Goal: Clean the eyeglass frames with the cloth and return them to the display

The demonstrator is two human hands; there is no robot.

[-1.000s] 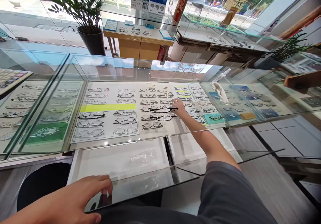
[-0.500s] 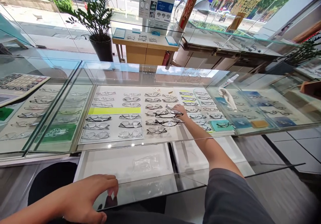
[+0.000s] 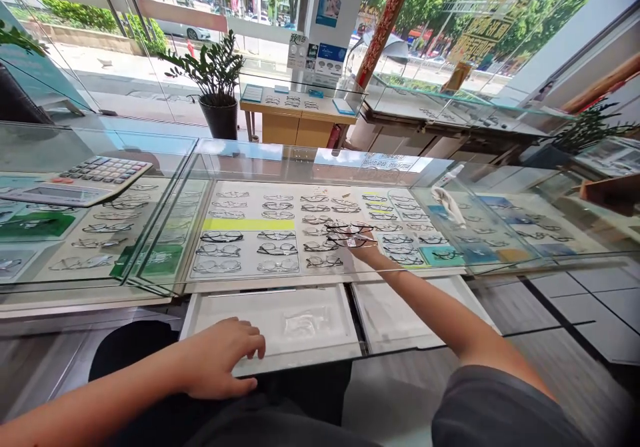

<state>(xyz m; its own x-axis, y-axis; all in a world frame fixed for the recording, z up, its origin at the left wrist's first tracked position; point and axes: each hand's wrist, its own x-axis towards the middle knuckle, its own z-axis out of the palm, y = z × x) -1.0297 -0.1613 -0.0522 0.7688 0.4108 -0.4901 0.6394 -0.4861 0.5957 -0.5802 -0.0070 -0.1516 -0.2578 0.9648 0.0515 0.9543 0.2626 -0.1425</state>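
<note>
My right hand [image 3: 364, 251] reaches into the glass display case [image 3: 240, 280], over the rows of eyeglasses. Two dark-framed pairs of eyeglasses [image 3: 349, 228] overlap the view of its fingers, so I cannot tell whether it grips a pair. A row of eyeglasses [image 3: 323, 261] lies just left of that hand, on the white display board. My left hand [image 3: 223, 360] hovers or rests by the front edge of a pulled-out white drawer [image 3: 235, 307]. Its thumb stands apart from loosely bent fingers, and it holds nothing. A clear plastic packet [image 3: 304, 323] lies in the drawer.
A calculator [image 3: 85, 180] sits on the glass top at left. A white cloth [image 3: 447, 207] and a tube [image 3: 454, 173] lie at right. A second drawer [image 3: 395, 313] stands open beside the first. Beyond the case are a potted plant [image 3: 220, 113] and a wooden cabinet [image 3: 295, 127].
My right hand has drawn back toward me, now behind the two dark-framed pairs. My left hand has moved slightly forward to the drawer's front. The view has tilted up and shifted left.
</note>
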